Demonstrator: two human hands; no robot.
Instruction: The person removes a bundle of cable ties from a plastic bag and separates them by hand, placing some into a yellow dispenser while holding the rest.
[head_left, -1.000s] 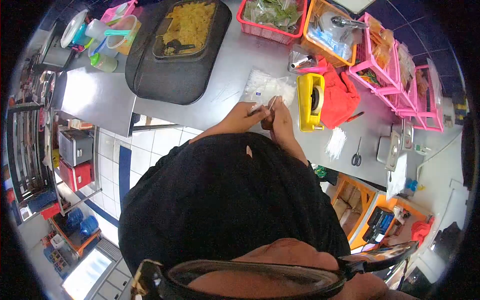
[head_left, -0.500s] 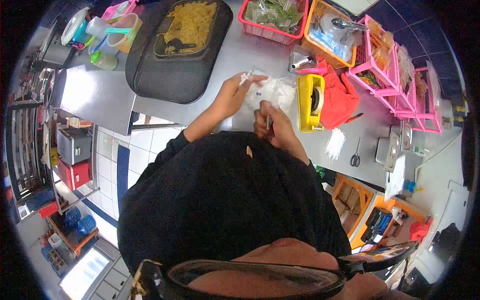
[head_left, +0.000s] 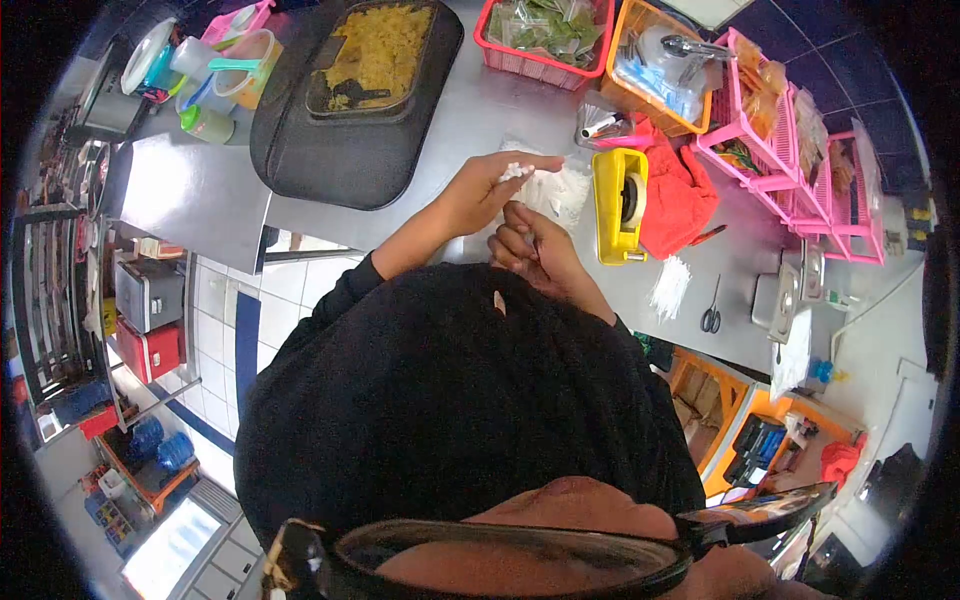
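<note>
My left hand [head_left: 482,190] is closed around a small bundle of thin white sticks [head_left: 516,172], whose ends stick out near the thumb; its index finger stretches to the right. Just below and right, my right hand [head_left: 535,250] has its fingers curled in, and whatever may be in them is hidden. Beneath and beyond both hands lies a clear plastic bag [head_left: 570,190] with whitish contents, partly covered by the fingers. A yellow tape dispenser [head_left: 610,210] stands right of the bag. More thin white sticks [head_left: 671,288] lie in a pile on the steel table.
A black pan [head_left: 330,165] with yellow food [head_left: 385,45] sits at the back left. Behind are a red basket [head_left: 545,70] of bagged leaves and an orange basket [head_left: 640,95]. Red cloth [head_left: 680,200], scissors [head_left: 711,318] and a pink rack [head_left: 770,150] are on the right.
My left hand has turned and shifted slightly, so the white stick ends now show in it. My right hand has moved a little lower and left, its fingers curled.
</note>
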